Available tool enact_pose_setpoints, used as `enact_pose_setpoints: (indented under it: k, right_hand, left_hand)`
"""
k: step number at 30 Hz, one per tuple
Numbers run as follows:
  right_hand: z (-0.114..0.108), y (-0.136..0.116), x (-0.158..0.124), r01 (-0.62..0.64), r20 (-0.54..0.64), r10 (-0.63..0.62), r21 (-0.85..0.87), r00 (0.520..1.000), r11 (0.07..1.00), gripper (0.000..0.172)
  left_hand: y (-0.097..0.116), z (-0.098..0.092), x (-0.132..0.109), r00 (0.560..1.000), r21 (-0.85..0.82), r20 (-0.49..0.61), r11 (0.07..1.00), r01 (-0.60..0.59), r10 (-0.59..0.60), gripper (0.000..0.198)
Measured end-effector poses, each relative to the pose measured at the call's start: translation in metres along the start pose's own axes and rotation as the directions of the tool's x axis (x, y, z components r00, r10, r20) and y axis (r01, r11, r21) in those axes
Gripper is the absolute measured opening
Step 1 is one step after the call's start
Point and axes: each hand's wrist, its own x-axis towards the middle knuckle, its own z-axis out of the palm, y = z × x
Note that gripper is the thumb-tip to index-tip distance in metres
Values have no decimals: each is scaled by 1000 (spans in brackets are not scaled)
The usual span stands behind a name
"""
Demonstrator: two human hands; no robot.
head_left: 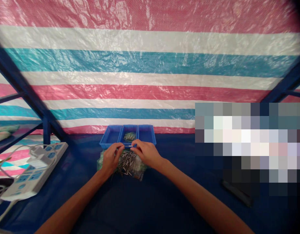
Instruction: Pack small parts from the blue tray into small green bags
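Observation:
My left hand [112, 157] and my right hand [147, 152] meet above a pile of small metal rods [127, 162]. A thin, light-coloured metal rod [129, 146] spans the gap between their fingertips. Both hands are closed in a pinch, one at each end of it. Under the hands, the loose rods lie on a crumpled clear and greenish plastic bag [138, 172]. Just behind is a blue tray [111, 136] with three compartments; its middle one holds small pieces [129, 136] on greenish plastic. The fine shape of the held rod is too small to make out.
On the left lies a white power strip [41, 175] with a plugged-in adapter [40, 160] and cables. A dark, narrow object [236, 193] rests at the right on the blue tabletop [179, 149]. Blue frame bars [25, 87] and a striped sheet [150, 61] stand behind. The right side is pixelated.

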Motion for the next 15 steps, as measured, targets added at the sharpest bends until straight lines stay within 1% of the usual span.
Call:
enact_pose_setpoints:
  k: [2,5,9,12,15]
  right_hand:
    - [3,0,1,21,-27,-20,43,999,999,21]
    - [4,-1,3,45,-52,-41,80,998,996,21]
    - [2,-1,5,34,-40,-31,81,999,996,26]
    - [1,-1,5,2,-24,0,83,1000,997,30]
    - [1,-1,4,-4,-43,9,135,999,991,26]
  left_hand:
    - [3,-1,0,999,-16,0,999,38,-38,20]
    - [7,-4,0,998,-37,18,998,60,-59,24]
    - [6,-4,0,998,-42,42,998,43,-41,23]
    - [3,-2,-1,999,-55,40,998,-1,3,19]
    - [2,-1,-2,999,-74,47,997,-10,13,19]
